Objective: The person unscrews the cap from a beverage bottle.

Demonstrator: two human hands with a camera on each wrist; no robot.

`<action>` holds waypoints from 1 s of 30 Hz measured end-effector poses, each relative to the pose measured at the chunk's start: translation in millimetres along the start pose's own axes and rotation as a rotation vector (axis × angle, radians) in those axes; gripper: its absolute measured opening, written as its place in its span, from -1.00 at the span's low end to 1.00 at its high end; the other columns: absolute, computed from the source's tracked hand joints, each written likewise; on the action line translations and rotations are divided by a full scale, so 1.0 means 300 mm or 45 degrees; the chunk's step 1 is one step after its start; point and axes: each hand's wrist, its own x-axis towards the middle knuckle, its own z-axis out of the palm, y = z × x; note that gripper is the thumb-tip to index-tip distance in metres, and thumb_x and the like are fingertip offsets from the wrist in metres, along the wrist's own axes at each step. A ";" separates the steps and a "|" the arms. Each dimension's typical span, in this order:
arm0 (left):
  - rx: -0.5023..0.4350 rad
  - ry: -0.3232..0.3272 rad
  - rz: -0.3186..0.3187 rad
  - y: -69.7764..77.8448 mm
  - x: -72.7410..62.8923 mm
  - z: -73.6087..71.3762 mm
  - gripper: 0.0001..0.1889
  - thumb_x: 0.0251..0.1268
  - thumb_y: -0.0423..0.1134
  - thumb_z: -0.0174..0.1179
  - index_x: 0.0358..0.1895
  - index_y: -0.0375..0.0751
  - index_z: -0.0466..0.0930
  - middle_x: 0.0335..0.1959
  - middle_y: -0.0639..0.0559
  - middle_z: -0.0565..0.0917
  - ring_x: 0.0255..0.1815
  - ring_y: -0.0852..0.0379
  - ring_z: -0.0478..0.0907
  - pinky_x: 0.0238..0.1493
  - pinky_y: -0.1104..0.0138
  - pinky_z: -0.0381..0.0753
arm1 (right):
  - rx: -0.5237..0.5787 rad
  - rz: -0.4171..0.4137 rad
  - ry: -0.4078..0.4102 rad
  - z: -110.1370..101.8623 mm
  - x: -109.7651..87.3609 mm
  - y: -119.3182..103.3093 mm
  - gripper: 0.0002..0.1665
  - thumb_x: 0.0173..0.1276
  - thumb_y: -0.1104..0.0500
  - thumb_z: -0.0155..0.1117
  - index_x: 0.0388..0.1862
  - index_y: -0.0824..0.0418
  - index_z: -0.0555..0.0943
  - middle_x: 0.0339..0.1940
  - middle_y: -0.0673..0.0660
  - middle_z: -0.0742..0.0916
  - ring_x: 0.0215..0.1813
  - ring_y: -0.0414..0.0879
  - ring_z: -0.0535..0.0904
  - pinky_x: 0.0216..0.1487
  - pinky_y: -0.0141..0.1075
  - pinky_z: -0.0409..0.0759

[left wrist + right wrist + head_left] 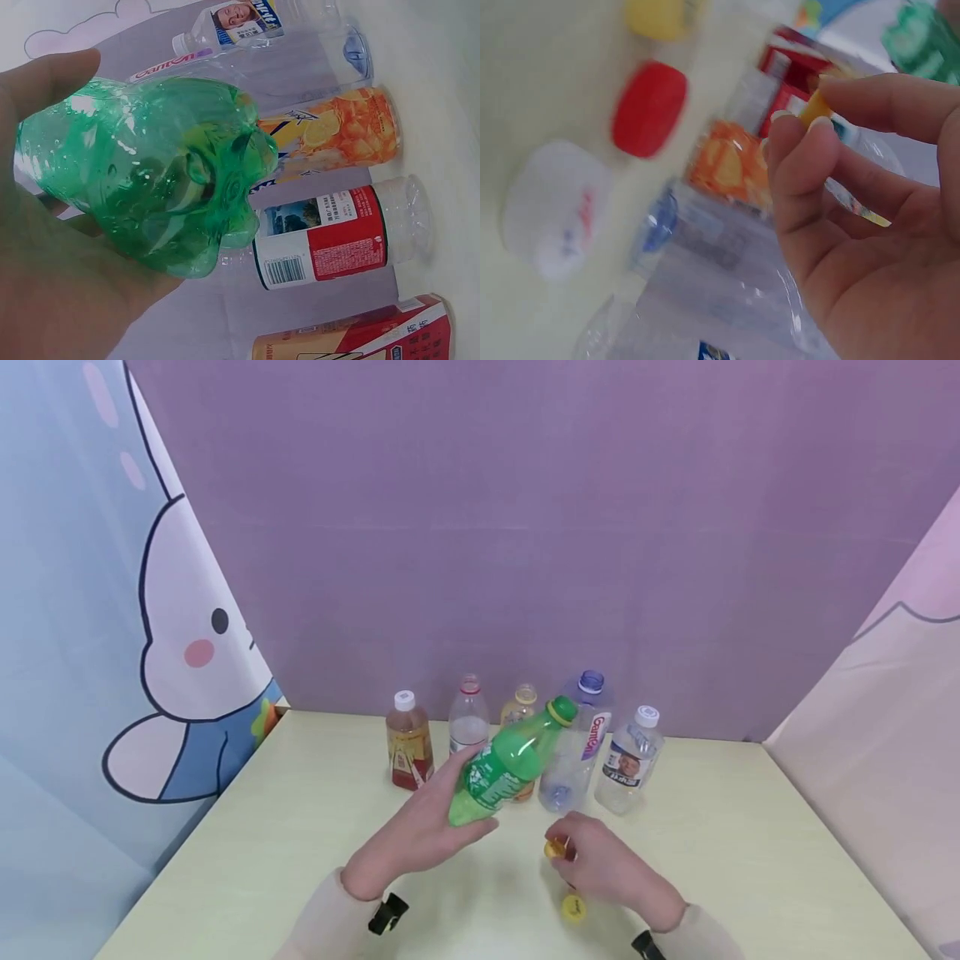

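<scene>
My left hand (431, 827) grips a green plastic bottle (510, 760) round its lower part, tilted with its green cap (561, 710) up to the right. In the left wrist view the bottle's ridged base (225, 187) faces the camera. Lower right of it, my right hand (603, 864) pinches a small yellow bottle cap (815, 109) between thumb and fingertips, above the table. A second yellow cap (573, 907) lies on the table beneath that hand. The right wrist view also shows a red cap (650, 109) and a white cap (555, 210), both blurred.
Behind my hands several bottles stand on the pale table (225, 860): a white-capped one with red liquid (408, 747), a red-necked clear one (469, 718), an orange-labelled one (337, 135), a tall clear one (566, 760) and a small white-capped one (630, 764). A purple backdrop (510, 527) hangs behind.
</scene>
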 end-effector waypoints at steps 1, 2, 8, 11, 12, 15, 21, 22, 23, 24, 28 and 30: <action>-0.010 0.000 0.000 -0.001 0.001 0.000 -0.06 0.24 -0.06 0.43 0.59 0.16 0.02 0.27 0.12 0.46 0.20 0.12 0.48 0.17 0.03 0.57 | -0.022 0.004 -0.028 0.010 0.004 0.000 -0.72 0.23 0.31 0.45 -0.07 0.32 0.69 -0.30 -0.01 0.62 -0.27 -0.13 0.53 -0.27 -0.29 0.59; -0.017 -0.001 -0.001 -0.002 0.002 0.001 -0.06 0.24 -0.06 0.43 0.59 0.16 0.02 0.27 0.12 0.46 0.20 0.12 0.49 0.18 0.03 0.57 | -0.047 0.006 -0.050 0.020 0.008 -0.001 -0.72 0.22 0.30 0.46 -0.07 0.31 0.69 -0.30 -0.02 0.62 -0.27 -0.13 0.53 -0.25 -0.26 0.61; -0.044 -0.007 0.021 -0.014 0.006 0.008 -0.06 0.24 -0.06 0.43 0.58 0.20 0.00 0.25 0.14 0.49 0.19 0.14 0.50 0.18 0.03 0.56 | -0.125 0.034 -0.135 0.060 0.023 -0.004 -0.79 0.23 0.30 0.47 -0.15 0.22 0.71 -0.28 -0.06 0.61 -0.27 -0.17 0.49 -0.12 -0.18 0.63; -0.058 -0.009 0.026 -0.019 0.008 0.012 -0.07 0.24 -0.06 0.43 0.57 0.22 0.01 0.23 0.16 0.51 0.17 0.15 0.51 0.18 0.04 0.56 | -0.163 0.007 -0.156 0.073 0.027 -0.004 -0.84 0.23 0.33 0.45 -0.22 0.21 0.70 -0.34 -0.07 0.56 -0.31 -0.19 0.44 -0.19 -0.25 0.59; -0.061 -0.011 0.028 -0.020 0.009 0.014 -0.07 0.24 -0.06 0.43 0.57 0.22 0.01 0.22 0.16 0.52 0.17 0.16 0.52 0.18 0.04 0.56 | -0.178 -0.005 -0.160 0.077 0.028 -0.004 -0.86 0.23 0.34 0.44 -0.24 0.20 0.70 -0.36 -0.07 0.55 -0.33 -0.20 0.43 -0.22 -0.28 0.57; -0.072 -0.015 0.036 -0.024 0.011 0.018 -0.07 0.24 -0.05 0.43 0.56 0.22 0.01 0.20 0.16 0.54 0.15 0.16 0.53 0.18 0.04 0.56 | -0.227 -0.059 -0.155 0.088 0.032 -0.004 -0.89 0.24 0.37 0.41 -0.34 0.18 0.67 -0.41 -0.08 0.50 -0.38 -0.22 0.38 -0.29 -0.33 0.51; -0.109 -0.034 0.054 -0.031 0.017 0.026 -0.05 0.25 -0.07 0.43 0.56 0.18 -0.04 0.22 0.12 0.55 0.18 0.15 0.55 0.24 0.04 0.54 | -0.283 -0.117 -0.153 0.099 0.040 -0.002 -0.85 0.25 0.38 0.39 -0.41 0.15 0.67 -0.43 -0.10 0.48 -0.40 -0.26 0.35 -0.33 -0.37 0.47; -0.121 -0.041 0.051 -0.032 0.018 0.027 -0.05 0.25 -0.07 0.43 0.56 0.18 -0.05 0.23 0.11 0.55 0.19 0.15 0.55 0.25 0.04 0.53 | -0.286 -0.119 -0.154 0.099 0.041 -0.002 -0.86 0.24 0.37 0.40 -0.41 0.15 0.67 -0.43 -0.10 0.48 -0.40 -0.26 0.35 -0.32 -0.37 0.47; -0.130 -0.047 0.046 -0.033 0.018 0.029 -0.05 0.26 -0.06 0.42 0.56 0.18 -0.06 0.24 0.10 0.54 0.20 0.14 0.54 0.25 0.03 0.53 | -0.288 -0.119 -0.155 0.097 0.041 -0.001 -0.87 0.23 0.37 0.40 -0.40 0.15 0.68 -0.43 -0.10 0.48 -0.39 -0.26 0.36 -0.32 -0.37 0.48; -0.137 -0.051 0.038 -0.034 0.018 0.031 -0.05 0.26 -0.04 0.42 0.56 0.18 -0.06 0.25 0.09 0.54 0.20 0.13 0.54 0.25 0.03 0.53 | -0.286 -0.112 -0.154 0.095 0.041 0.000 -0.89 0.23 0.36 0.41 -0.37 0.16 0.69 -0.42 -0.09 0.49 -0.38 -0.25 0.37 -0.31 -0.36 0.49; -0.161 -0.063 0.025 -0.036 0.019 0.037 -0.05 0.27 -0.02 0.40 0.57 0.17 -0.08 0.26 0.08 0.53 0.22 0.10 0.54 0.25 0.01 0.52 | -0.233 -0.063 -0.091 0.065 0.031 -0.017 -0.78 0.25 0.27 0.45 -0.12 0.28 0.72 -0.30 -0.02 0.60 -0.29 -0.18 0.49 -0.22 -0.27 0.59; -0.168 -0.066 0.022 -0.036 0.019 0.041 -0.05 0.27 -0.04 0.41 0.57 0.15 -0.08 0.25 0.08 0.53 0.21 0.10 0.54 0.25 0.02 0.52 | -0.157 -0.032 -0.012 0.041 0.026 -0.035 -0.65 0.30 0.21 0.43 0.04 0.32 0.69 -0.23 0.01 0.63 -0.23 -0.16 0.54 -0.19 -0.24 0.62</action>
